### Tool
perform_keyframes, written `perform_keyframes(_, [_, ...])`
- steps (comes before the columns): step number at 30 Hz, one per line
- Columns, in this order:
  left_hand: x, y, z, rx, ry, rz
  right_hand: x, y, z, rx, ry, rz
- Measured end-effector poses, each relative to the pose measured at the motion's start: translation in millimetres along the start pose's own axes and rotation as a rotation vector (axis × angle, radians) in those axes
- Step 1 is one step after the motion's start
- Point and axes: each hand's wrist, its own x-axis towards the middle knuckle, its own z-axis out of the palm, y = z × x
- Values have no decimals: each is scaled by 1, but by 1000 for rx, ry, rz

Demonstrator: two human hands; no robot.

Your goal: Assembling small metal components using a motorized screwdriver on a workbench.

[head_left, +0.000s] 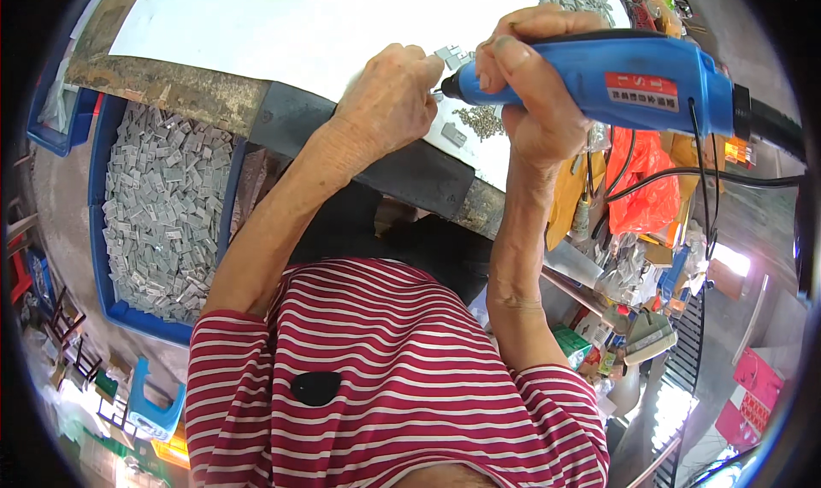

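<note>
Right hand [543, 94] is wrapped round the blue driver [599, 67], fingers over the top and thumb along the near side, grasping it firmly as far as I can judge from my end. I read the driver's long axis as running almost straight across the view, tail to the right with its cable [774, 127], black tip pointing left into the space beside the left hand [389, 99]. That tip-to-fingers gap is the relation I watch: the tip sits right at the left hand's curled fingers, so close that I can't tell touching from just apart. Those fingers are drawn together and mostly hide their own tips; I can't tell whether they grasp anything. Between the two hands, on the white sheet [299, 26] covering the worktop [171, 88], I see a loose grey part [453, 135], its long axis slanting down to the right, nearer the left hand. Just beyond it lies a pile of small brass-coloured screws [481, 122], close to the right hand. Below the worktop's edge, to the left, a blue bin [154, 324] holds many more grey parts [167, 214].
</note>
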Motion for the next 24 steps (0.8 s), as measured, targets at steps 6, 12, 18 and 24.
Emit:
perform_keyframes(6, [0, -1, -2, -57, -13, -5, 3, 8, -1, 4, -65, -34])
perform_keyframes(12, [-3, -3, 2, -58, 28, 28, 4, 3, -11, 212, -179, 7])
perform_keyframes(18, [-3, 2, 0, 32, -36, 21, -12, -2, -12, 90, -94, -130])
perform_keyframes(24, [-3, 3, 1, 76, -13, 41, -20, -4, -17, 135, -132, -196])
